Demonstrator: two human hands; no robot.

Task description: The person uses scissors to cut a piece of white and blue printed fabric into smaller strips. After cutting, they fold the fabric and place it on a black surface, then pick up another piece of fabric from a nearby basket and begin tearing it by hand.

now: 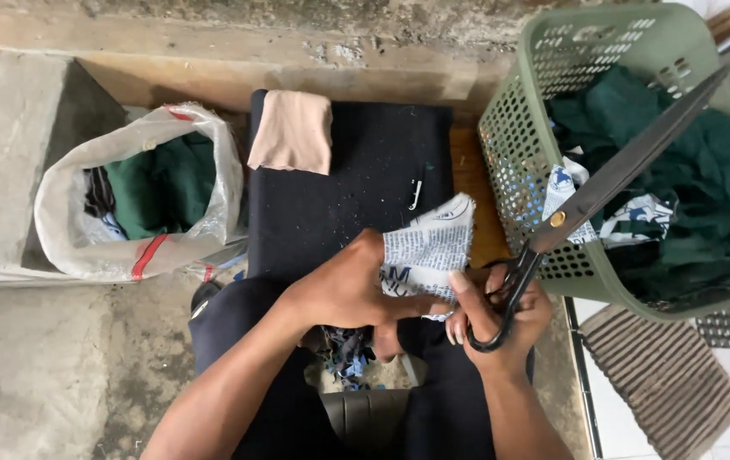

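My left hand (349,288) grips a white cloth scrap with blue print (430,243), holding it up over a black padded board (348,170). My right hand (494,317) is shut on the black handles of large scissors (603,183). Their long dark blades point up to the right, across the front of a green basket. Both hands touch at the cloth's lower edge. Small cloth offcuts (349,353) lie in my lap below the hands.
A green perforated plastic basket (518,145) at the right holds dark green and printed cloth. A white sack (139,255) at the left holds green fabric. A folded pink cloth (292,132) lies on the board's far end. A ribbed brown mat (667,375) lies at lower right.
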